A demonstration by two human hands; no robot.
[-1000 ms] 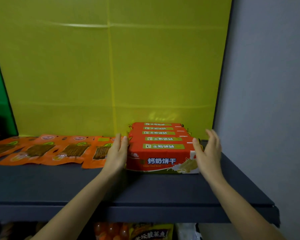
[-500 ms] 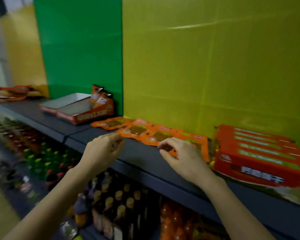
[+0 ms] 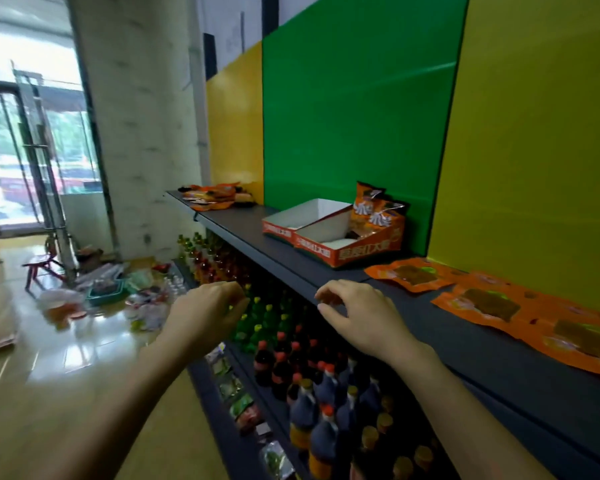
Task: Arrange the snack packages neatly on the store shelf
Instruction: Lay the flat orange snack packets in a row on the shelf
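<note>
A dark grey shelf point(image 3: 447, 337) runs from far left to near right. Flat orange snack packets point(image 3: 492, 303) lie in a row along its right part, against a yellow back panel. Two orange display boxes point(image 3: 333, 244) stand further left; upright orange snack bags point(image 3: 374, 213) sit in the nearer one. A heap of orange packets point(image 3: 212, 195) lies at the shelf's far end. My left hand point(image 3: 208, 310) hovers in front of the shelf edge, fingers loosely curled, holding nothing. My right hand point(image 3: 357, 313) hovers over the shelf's front edge, fingers curled and apart, also holding nothing.
Bottles with red, yellow and green caps point(image 3: 291, 362) fill the lower shelves. Small packets point(image 3: 243, 403) lie on the lowest ledge. A concrete pillar point(image 3: 139, 126), a red stool point(image 3: 42, 268), and goods scattered on the glossy floor point(image 3: 125, 292) are to the left.
My view has swung left, away from the red biscuit boxes, which are out of sight now. Both hands have left the boxes and moved left along the shelf edge, holding nothing.
</note>
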